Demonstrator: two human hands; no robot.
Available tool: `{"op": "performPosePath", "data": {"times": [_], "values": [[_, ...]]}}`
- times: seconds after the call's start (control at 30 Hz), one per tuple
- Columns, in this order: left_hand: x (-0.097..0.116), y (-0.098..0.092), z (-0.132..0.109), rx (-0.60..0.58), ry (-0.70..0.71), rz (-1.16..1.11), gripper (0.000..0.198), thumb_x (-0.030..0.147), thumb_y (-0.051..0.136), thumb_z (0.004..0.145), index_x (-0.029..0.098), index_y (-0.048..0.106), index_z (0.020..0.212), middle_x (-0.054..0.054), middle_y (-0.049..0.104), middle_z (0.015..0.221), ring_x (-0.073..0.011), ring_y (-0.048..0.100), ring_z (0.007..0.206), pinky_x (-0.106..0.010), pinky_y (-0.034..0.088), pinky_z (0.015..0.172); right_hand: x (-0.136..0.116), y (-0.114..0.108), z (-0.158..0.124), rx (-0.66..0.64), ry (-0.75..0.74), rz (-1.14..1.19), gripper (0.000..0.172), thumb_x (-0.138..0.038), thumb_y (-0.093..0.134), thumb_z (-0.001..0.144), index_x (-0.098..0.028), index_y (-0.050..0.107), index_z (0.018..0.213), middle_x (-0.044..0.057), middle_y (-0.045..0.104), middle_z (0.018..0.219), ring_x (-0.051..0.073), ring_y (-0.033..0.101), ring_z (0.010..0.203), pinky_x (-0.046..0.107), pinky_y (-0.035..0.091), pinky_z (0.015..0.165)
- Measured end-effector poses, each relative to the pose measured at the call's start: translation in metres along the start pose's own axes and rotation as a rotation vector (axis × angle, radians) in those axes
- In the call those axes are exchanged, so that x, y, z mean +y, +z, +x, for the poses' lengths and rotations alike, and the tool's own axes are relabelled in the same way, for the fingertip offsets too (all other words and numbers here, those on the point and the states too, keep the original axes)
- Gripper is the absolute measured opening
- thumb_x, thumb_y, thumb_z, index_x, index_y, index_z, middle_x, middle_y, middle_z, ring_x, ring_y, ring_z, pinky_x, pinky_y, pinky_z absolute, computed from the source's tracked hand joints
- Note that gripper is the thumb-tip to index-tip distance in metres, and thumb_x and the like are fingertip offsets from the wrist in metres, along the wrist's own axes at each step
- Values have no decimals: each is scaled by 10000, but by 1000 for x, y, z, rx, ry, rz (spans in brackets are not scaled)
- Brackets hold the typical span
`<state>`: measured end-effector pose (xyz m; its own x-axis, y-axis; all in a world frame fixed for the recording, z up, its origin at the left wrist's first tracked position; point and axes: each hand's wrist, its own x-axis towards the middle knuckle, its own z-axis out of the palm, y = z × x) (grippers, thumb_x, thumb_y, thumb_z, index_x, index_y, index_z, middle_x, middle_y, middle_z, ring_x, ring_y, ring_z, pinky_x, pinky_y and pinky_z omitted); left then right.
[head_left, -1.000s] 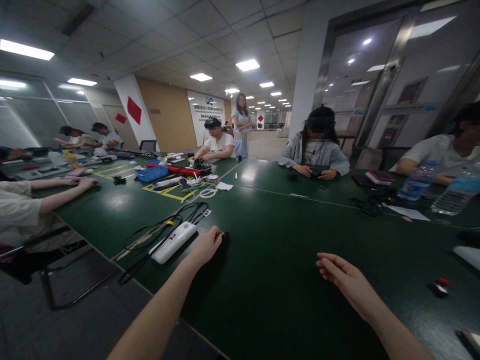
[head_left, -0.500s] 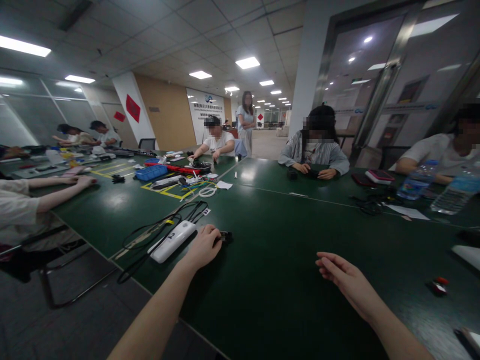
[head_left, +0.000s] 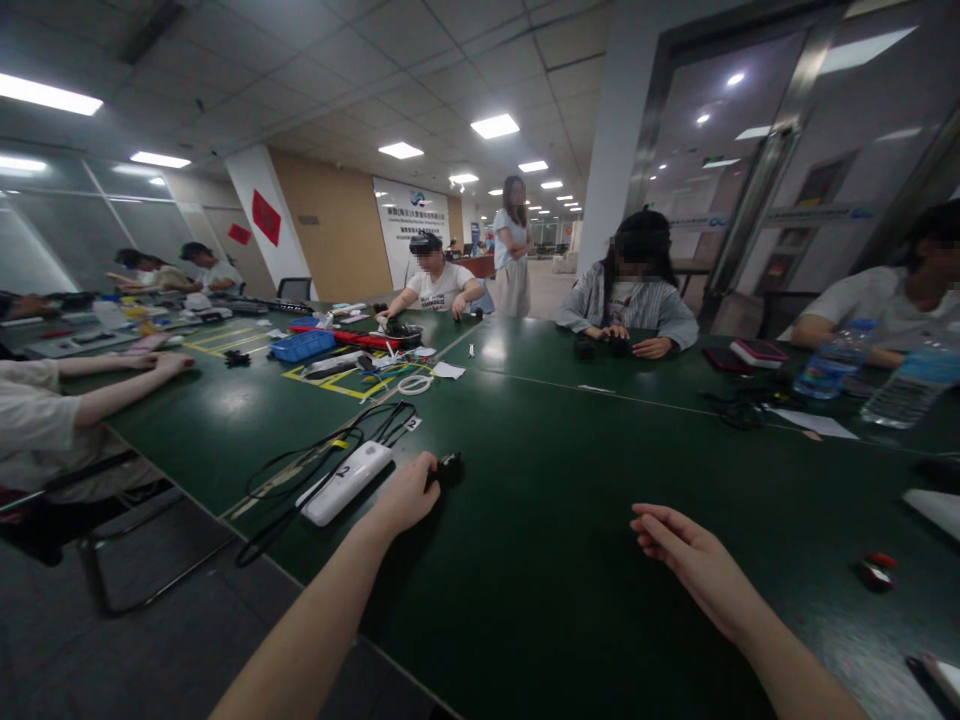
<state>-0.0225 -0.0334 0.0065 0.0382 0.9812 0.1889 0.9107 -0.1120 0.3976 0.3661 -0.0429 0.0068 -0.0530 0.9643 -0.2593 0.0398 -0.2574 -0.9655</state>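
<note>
On the dark green table [head_left: 525, 560], my left hand [head_left: 406, 492] is closed round a small black object [head_left: 449, 468]. Part of it sticks out past my fingertips, and its kind is too dark and small to make out. Just left of that hand lies a white power bank-like block [head_left: 345, 483] marked "2", with black cables [head_left: 300, 463] beside and across it. My right hand [head_left: 679, 540] rests on its side on the table, fingers loosely stretched and slightly bent. Nothing shows in it.
Behind the left hand are a blue basket [head_left: 302, 346], a coiled white cable [head_left: 415, 384] and tangled wires. A small red and black item [head_left: 877, 571] sits at right, with water bottles [head_left: 832, 362] farther back. Several people sit round the table; one person stands behind.
The black object in my left hand has turned and tilted slightly, and the fingers have shifted a little. My right hand has stayed still. The standing person has moved right.
</note>
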Motion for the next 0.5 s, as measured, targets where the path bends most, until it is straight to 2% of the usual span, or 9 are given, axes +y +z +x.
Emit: {"op": "performPosePath", "data": {"times": [0.17, 0.37, 0.5], "values": [[4, -1, -1, -15, -22, -54, 225, 269, 462, 745, 194, 452, 957, -51, 579, 902, -176, 558, 831, -279, 410, 739, -1, 0, 0, -7, 10, -6, 388, -432, 610, 661, -215, 606, 983, 50, 644, 898, 227, 579, 859, 339, 479, 754], [3, 8, 7, 36, -53, -130, 460, 411, 436, 780, 164, 398, 1167, -101, 512, 1166, -211, 471, 1078, -333, 348, 917, 0, -1, 1, -11, 5, -14, 394, -439, 603, 668, -216, 598, 992, 51, 644, 895, 230, 580, 861, 348, 479, 757], [1, 13, 11, 3, 8, -89, 417, 375, 430, 792, 178, 457, 1159, -88, 517, 1182, -220, 439, 1116, -361, 306, 962, 2, -2, 2, -9, -2, -20, 402, -442, 599, 671, -213, 594, 1001, 53, 642, 906, 232, 576, 872, 354, 476, 765]]}}
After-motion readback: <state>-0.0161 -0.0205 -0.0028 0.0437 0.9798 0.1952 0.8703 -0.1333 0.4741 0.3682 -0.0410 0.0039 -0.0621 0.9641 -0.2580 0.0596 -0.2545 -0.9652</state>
